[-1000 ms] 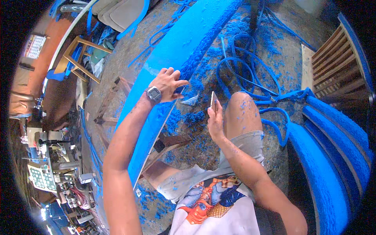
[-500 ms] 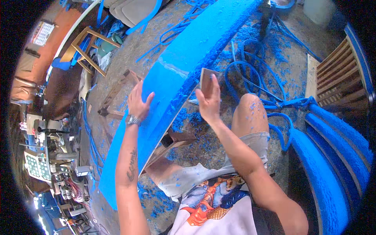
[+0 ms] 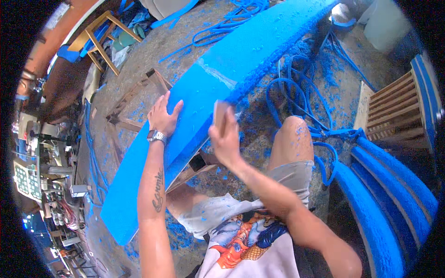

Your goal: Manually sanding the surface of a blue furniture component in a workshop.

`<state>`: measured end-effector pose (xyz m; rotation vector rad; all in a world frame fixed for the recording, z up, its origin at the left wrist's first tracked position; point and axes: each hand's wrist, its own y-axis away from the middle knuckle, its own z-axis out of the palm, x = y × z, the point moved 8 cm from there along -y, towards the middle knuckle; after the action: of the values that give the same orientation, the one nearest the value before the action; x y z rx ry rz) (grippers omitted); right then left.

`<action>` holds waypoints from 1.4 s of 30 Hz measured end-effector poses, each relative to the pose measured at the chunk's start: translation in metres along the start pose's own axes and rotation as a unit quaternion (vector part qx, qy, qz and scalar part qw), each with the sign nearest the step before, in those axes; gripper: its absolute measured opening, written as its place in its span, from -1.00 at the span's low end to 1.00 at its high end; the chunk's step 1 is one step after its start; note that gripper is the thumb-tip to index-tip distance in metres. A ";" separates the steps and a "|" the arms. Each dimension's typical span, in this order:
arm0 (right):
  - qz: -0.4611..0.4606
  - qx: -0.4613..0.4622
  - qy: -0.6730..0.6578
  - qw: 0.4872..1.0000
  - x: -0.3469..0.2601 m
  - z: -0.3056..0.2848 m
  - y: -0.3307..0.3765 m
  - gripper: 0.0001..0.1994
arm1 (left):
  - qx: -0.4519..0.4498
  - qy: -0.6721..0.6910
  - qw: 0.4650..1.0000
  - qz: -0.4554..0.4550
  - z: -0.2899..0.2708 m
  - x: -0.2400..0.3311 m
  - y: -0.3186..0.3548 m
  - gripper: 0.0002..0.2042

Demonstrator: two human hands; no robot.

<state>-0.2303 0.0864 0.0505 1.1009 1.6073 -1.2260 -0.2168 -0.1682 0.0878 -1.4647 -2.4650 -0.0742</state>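
One spread left hand (image 3: 163, 116) lies on the blue board (image 3: 241, 51), which slants over a wooden frame (image 3: 128, 123); the right hand (image 3: 226, 142), grip closed around a wooden block (image 3: 219, 113), has swung in to the board's right edge, bringing the block within working reach.

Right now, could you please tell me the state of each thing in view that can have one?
Left hand: spread on the blue board
Right hand: closed around the block
Block: held, blurred; contact with blue board unclear
Blue board: rough along its far right edge
Wristwatch: worn
Blue strips: looped loosely
Blue shavings: scattered
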 end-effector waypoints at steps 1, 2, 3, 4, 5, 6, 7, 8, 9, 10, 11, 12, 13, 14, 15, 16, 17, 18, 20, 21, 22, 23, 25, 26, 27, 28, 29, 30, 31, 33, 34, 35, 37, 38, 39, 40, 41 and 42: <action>-0.015 -0.064 0.045 0.997 0.000 0.008 0.014 -0.22 | -0.005 0.001 1.000 -0.002 0.001 0.000 0.001 -0.22; 0.021 -0.173 0.003 0.985 0.005 0.014 0.020 -0.23 | -0.005 0.003 1.000 -0.005 0.002 -0.001 0.001 -0.23; -0.042 -0.134 0.004 0.990 -0.002 0.001 0.010 -0.24 | -0.003 0.004 1.000 -0.005 0.002 -0.001 0.001 -0.23; -0.098 -0.103 0.008 0.990 -0.006 -0.010 -0.001 -0.24 | -0.001 0.004 1.000 -0.006 0.002 -0.001 0.001 -0.23; -0.173 -0.072 0.008 0.982 -0.011 -0.019 -0.010 -0.25 | -0.001 0.005 1.000 -0.007 0.001 -0.001 0.001 -0.23; -0.110 -0.041 0.018 0.993 0.009 -0.026 -0.025 -0.25 | -0.002 0.007 1.000 -0.009 0.002 -0.001 0.001 -0.23; -0.159 0.032 0.077 0.984 0.008 -0.040 -0.033 -0.25 | 0.003 0.009 1.000 -0.008 0.001 -0.001 0.001 -0.23; -0.171 0.030 0.077 0.982 0.017 -0.042 -0.037 -0.26 | 0.000 0.008 1.000 -0.009 0.001 -0.001 0.001 -0.23; -0.125 0.021 0.098 0.987 0.033 -0.044 -0.042 -0.26 | 0.000 0.007 1.000 -0.010 0.000 -0.001 0.001 -0.23; -0.142 0.001 0.110 0.984 0.037 -0.044 -0.044 -0.27 | -0.004 0.004 1.000 -0.014 0.000 -0.001 0.001 -0.23; -0.134 -0.023 0.133 0.982 0.044 -0.043 -0.047 -0.28 | 0.004 0.001 1.000 -0.004 -0.001 0.001 0.001 -0.24; -0.119 -0.044 0.157 0.979 0.049 -0.042 -0.049 -0.28 | 0.007 -0.004 1.000 0.001 -0.002 0.002 0.001 -0.24; -0.133 -0.048 0.160 0.977 0.048 -0.043 -0.048 -0.28 | 0.006 -0.011 1.000 -0.002 -0.003 0.002 0.001 -0.24; -0.136 -0.048 0.164 0.976 0.047 -0.044 -0.046 -0.27 | 0.012 -0.008 1.000 -0.002 -0.004 0.003 0.002 -0.25; -0.138 -0.007 0.172 0.975 0.044 -0.050 -0.043 -0.27 | 0.010 -0.006 1.000 -0.004 -0.003 0.003 0.003 -0.25; -0.142 0.020 0.187 0.972 0.039 -0.053 -0.039 -0.25 | 0.010 -0.010 1.000 -0.006 -0.003 0.003 0.002 -0.26; -0.157 -0.013 0.167 0.973 0.033 -0.047 -0.034 -0.24 | 0.019 -0.002 1.000 -0.004 -0.003 0.004 0.003 -0.26; -0.159 -0.002 0.152 0.975 0.027 -0.046 -0.029 -0.24 | 0.024 -0.002 1.000 -0.005 -0.004 0.003 0.002 -0.27; -0.139 0.011 0.147 0.979 0.013 -0.043 -0.018 -0.24 | 0.028 0.005 1.000 -0.006 -0.002 0.000 0.003 -0.31; -0.124 -0.011 0.110 0.986 0.008 -0.034 -0.014 -0.23 | 0.033 0.012 0.999 0.000 -0.002 -0.002 0.002 -0.34; -0.090 -0.045 0.125 0.987 0.004 -0.020 -0.007 -0.25 | 0.039 0.020 0.999 0.009 -0.001 -0.004 0.001 -0.37; -0.051 -0.083 0.120 0.988 0.003 -0.005 0.007 -0.27 | 0.032 0.060 0.998 0.012 0.002 -0.008 0.001 -0.36; -0.046 -0.245 0.094 0.964 -0.014 0.024 0.052 -0.24 | 0.036 0.146 0.989 0.019 0.004 -0.017 -0.006 -0.34; -0.110 -0.311 0.074 0.941 -0.032 0.031 0.070 -0.25 | 0.050 0.185 0.981 0.029 0.004 -0.021 -0.007 -0.39; -0.088 -0.367 0.094 0.921 -0.030 0.034 0.080 -0.26 | 0.030 0.259 0.965 0.019 0.010 -0.026 -0.009 -0.40; -0.130 -0.265 0.070 0.953 -0.039 0.021 0.063 -0.28 | 0.024 0.335 0.942 0.015 0.012 -0.031 -0.012 -0.40; -0.173 -0.163 0.042 0.970 -0.046 0.008 0.043 -0.30 | 0.018 0.400 0.916 0.002 0.015 -0.036 -0.013 -0.40; -0.085 -0.099 0.106 0.986 -0.036 -0.001 0.019 -0.35 | 0.014 0.501 0.865 0.021 0.016 -0.036 -0.014 -0.41; -0.019 -0.037 0.114 0.993 -0.028 -0.013 -0.002 -0.39 | 0.016 0.536 0.844 0.016 0.016 -0.039 -0.014 -0.39; 0.007 -0.047 0.150 0.988 -0.016 -0.002 0.002 -0.36 | 0.010 0.592 0.806 0.007 0.015 -0.044 -0.016 -0.35; 0.006 -0.095 0.111 0.989 -0.015 0.011 0.019 -0.33 | 0.008 0.604 0.797 0.020 0.013 -0.043 -0.017 -0.35; 0.012 -0.143 0.076 0.987 -0.017 0.022 0.043 -0.31 | 0.012 0.615 0.788 0.015 0.011 -0.045 -0.017 -0.34; -0.090 -0.318 0.112 0.937 -0.034 0.043 0.082 -0.23 | 0.012 0.647 0.762 0.002 0.009 -0.049 -0.011 -0.33; -0.137 -0.283 0.119 0.942 -0.042 0.038 0.078 -0.25 | 0.009 0.666 0.746 0.002 0.008 -0.050 -0.011 -0.33; -0.171 -0.280 0.133 0.935 -0.047 0.037 0.073 -0.27 | 0.007 0.684 0.730 0.003 0.006 -0.050 -0.009 -0.33; -0.153 -0.183 0.102 0.966 -0.041 0.025 0.050 -0.30 | 0.008 0.692 0.722 0.008 0.005 -0.050 -0.009 -0.33; -0.119 -0.092 0.070 0.986 -0.030 0.014 0.026 -0.34 | 0.012 0.699 0.715 0.016 0.003 -0.050 -0.008 -0.33; -0.028 -0.076 0.072 0.994 -0.017 0.010 0.011 -0.36 | 0.019 0.704 0.710 0.017 0.002 -0.050 -0.007 -0.33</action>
<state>-0.2143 0.0756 0.0615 1.0740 1.8199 -1.0611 -0.2009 -0.2144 0.0735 -0.7840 -1.1124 -0.7904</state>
